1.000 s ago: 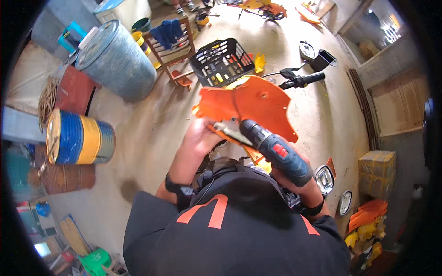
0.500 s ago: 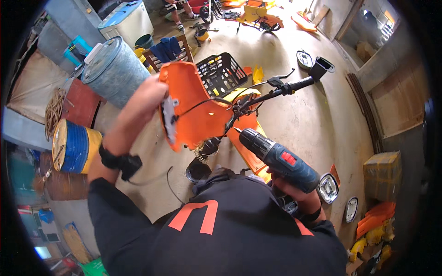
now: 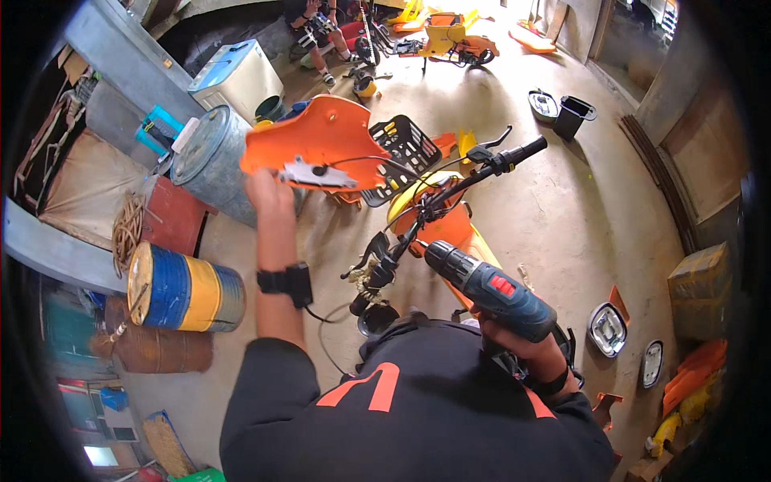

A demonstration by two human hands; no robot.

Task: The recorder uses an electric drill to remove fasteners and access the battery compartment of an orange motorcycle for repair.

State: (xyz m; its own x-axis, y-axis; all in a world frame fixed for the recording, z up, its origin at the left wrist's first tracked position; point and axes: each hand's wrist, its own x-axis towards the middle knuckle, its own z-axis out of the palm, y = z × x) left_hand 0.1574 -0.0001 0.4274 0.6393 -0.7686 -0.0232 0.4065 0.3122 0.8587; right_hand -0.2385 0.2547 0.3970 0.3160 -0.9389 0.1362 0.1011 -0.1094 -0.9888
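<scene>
My left hand (image 3: 269, 191) grips the edge of an orange plastic panel (image 3: 321, 128), held up left of the motorbike handlebar (image 3: 454, 193). A pale grey bracket (image 3: 309, 173) shows on the panel, and a thin black cable runs from it toward the handlebar. Closed round a dark blue cordless drill (image 3: 494, 289) is my right hand (image 3: 514, 341). The drill's bit points up and left, near the handlebar's middle; whether it touches anything I cannot tell. Yellow and orange bodywork (image 3: 458, 229) sits beneath the bar.
A black crate (image 3: 409, 149) stands beyond the panel. Drums, one blue and yellow (image 3: 189, 287), line the left. Headlight-like parts (image 3: 607, 329) and a cardboard box (image 3: 699, 293) are at right. Far back, a person (image 3: 321, 40) sits near another yellow motorbike (image 3: 450, 40).
My left hand has tilted the orange panel flatter and carried it away from the handlebar, baring the handlebar's middle and left side. The drill stays in my right hand, pointing much the same way.
</scene>
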